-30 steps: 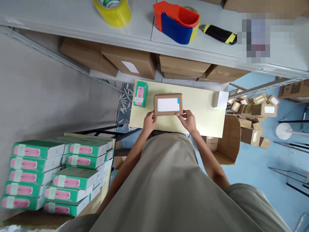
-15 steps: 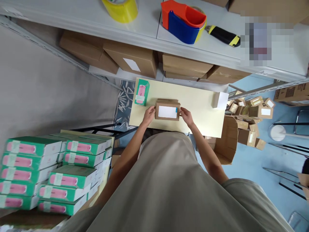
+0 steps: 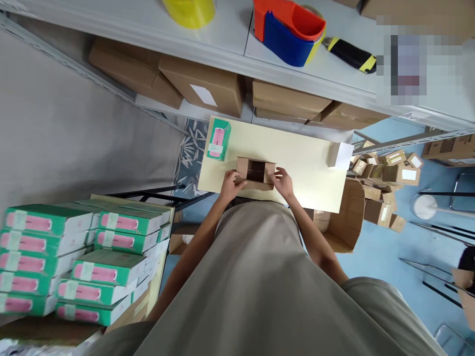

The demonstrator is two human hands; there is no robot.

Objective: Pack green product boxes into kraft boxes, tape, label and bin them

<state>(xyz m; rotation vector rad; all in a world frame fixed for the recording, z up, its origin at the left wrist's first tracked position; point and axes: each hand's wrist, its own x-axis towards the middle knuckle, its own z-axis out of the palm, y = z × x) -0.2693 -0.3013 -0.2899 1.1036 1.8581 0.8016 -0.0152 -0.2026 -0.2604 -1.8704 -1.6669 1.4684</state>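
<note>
Looking down past the person's own grey-clad body: a small cardboard box [image 3: 256, 185] lies near the front edge of a pale yellow bench [image 3: 308, 165], between two bare hands, its open mouth facing up and dark inside, with a short flap at each end. The left grip [image 3: 228, 189] pinches the box's near left corner, thumb along the near edge. The right grip [image 3: 284, 185] has bent fingers against the right end; whether it pinches the flap there or only rests on it, I cannot tell. Toward the bench's far left corner lies a green box [image 3: 219, 140] picturing a pink bottle; at the right end sits a white box [image 3: 342, 155]. A shelf [image 3: 230, 34] beyond carries an orange-and-blue tape dispenser [image 3: 289, 37]. To handle the open box well, I would let the left grip steady its corner while the right works the end flap, pressing lightly, since thin card probably buckles if squeezed. Fingertips are best kept at the rim, out of the mouth, and the walls square so the flaps bend along their creases.
</note>
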